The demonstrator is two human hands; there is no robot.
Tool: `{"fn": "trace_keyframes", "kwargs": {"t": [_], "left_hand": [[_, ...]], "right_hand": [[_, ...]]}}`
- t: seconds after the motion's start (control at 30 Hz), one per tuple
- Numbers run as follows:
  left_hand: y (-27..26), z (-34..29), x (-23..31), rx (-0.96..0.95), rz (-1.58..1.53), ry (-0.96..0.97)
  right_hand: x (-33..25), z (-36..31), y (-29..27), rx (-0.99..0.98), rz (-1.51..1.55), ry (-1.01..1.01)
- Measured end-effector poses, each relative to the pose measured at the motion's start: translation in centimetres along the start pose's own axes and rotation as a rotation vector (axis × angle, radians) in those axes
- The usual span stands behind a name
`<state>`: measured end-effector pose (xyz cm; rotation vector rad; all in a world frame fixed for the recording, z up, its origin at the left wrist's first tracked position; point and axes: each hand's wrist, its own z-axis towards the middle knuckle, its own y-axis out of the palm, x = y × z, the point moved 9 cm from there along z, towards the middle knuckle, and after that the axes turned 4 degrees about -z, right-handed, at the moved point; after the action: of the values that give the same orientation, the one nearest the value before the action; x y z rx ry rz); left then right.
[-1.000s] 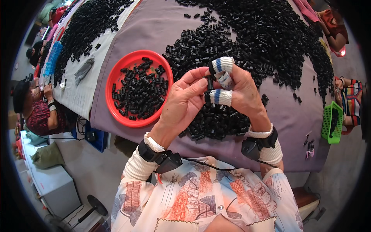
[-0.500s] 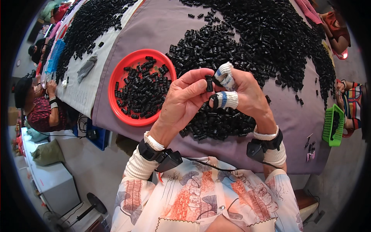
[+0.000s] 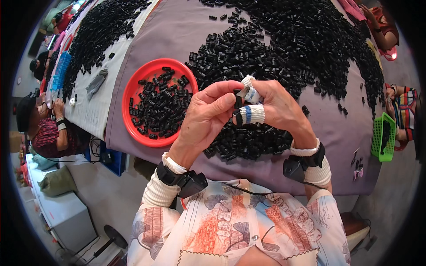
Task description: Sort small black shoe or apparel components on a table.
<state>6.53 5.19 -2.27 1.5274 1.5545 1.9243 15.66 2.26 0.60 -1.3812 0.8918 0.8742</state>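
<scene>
In front of my chest, my left hand (image 3: 202,115) pinches a small black cylindrical plastic part (image 3: 238,102) between thumb and forefinger. My right hand (image 3: 284,108), with white, blue-striped fabric covers on its thumb and forefinger, closes on the same part from the right. The fingers hide much of it, so its finer shape does not show. Just left of my hands, a round red tray (image 3: 126,106) holds many similar black parts. Beneath and beyond my hands spreads a large heap of black parts (image 3: 239,57) on a purple-grey cloth (image 3: 155,33).
At the right table edge sits a green basket (image 3: 384,137) with black parts inside. A second table at left bears another black heap (image 3: 97,35), a blue basket (image 3: 61,71) and a grey glove (image 3: 95,84). Other people sit along both sides.
My right thumb and forefinger have drawn left and closed in on the part, covering more of it. My left hand keeps its pinch. The whole view has shifted slightly.
</scene>
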Motion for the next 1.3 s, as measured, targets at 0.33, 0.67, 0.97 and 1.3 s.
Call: {"fn": "trace_keyframes", "kwargs": {"t": [0.33,0.67,0.97,1.3], "left_hand": [[-0.8,0.3,-0.6,0.053,0.029,-0.011],[-0.1,0.3,-0.8,0.010,-0.068,-0.020],[-0.3,0.1,-0.8,0.043,-0.048,-0.009],[-0.9,0.1,-1.0,0.064,-0.012,-0.018]], "right_hand": [[0.5,-0.2,0.2,0.019,-0.038,-0.050],[0.4,-0.5,0.1,0.045,0.063,-0.043],[0.8,-0.5,0.2,0.025,0.035,-0.015],[0.8,-0.4,0.6,-0.011,-0.007,-0.064]]}}
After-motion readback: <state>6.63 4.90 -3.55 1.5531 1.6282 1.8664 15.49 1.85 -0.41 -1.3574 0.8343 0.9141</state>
